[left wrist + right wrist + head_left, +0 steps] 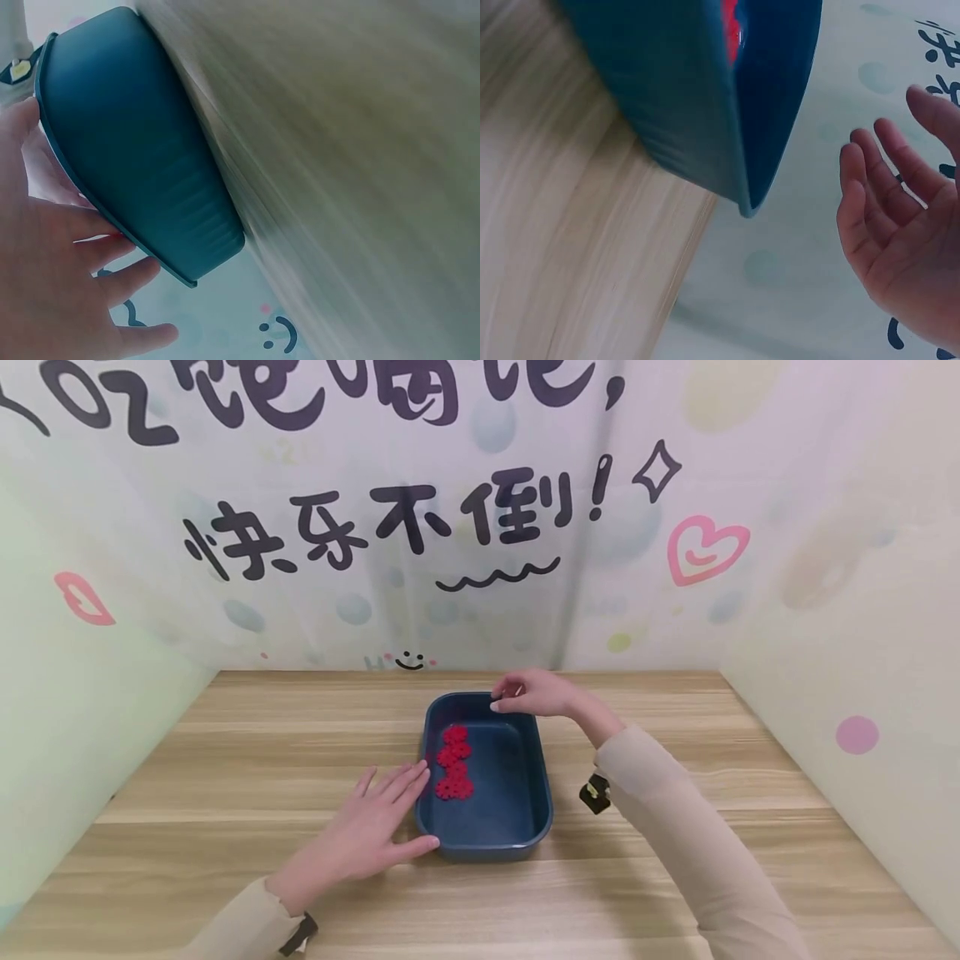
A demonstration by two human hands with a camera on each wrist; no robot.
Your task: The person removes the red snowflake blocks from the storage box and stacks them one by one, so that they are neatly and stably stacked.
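A dark blue rectangular pan (498, 793) sits on the wooden table. Along its left side inside lie several small red flower-shaped pieces (455, 772). My left hand (360, 835) rests at the pan's left rim, its fingers spread and fairly straight; the left wrist view shows its thumb and fingertips (142, 274) against the rim. Over the far right corner is my right hand (542, 692). In the right wrist view its fingers (896, 180) are loosely bent, apart from the pan, with nothing visible in them.
The wooden tabletop (262, 760) extends around the pan. Behind it hangs a white printed cloth (480, 618) with large black characters, and pale walls (847, 635) close off both sides. Dark wrist straps (596, 794) show at both sleeves.
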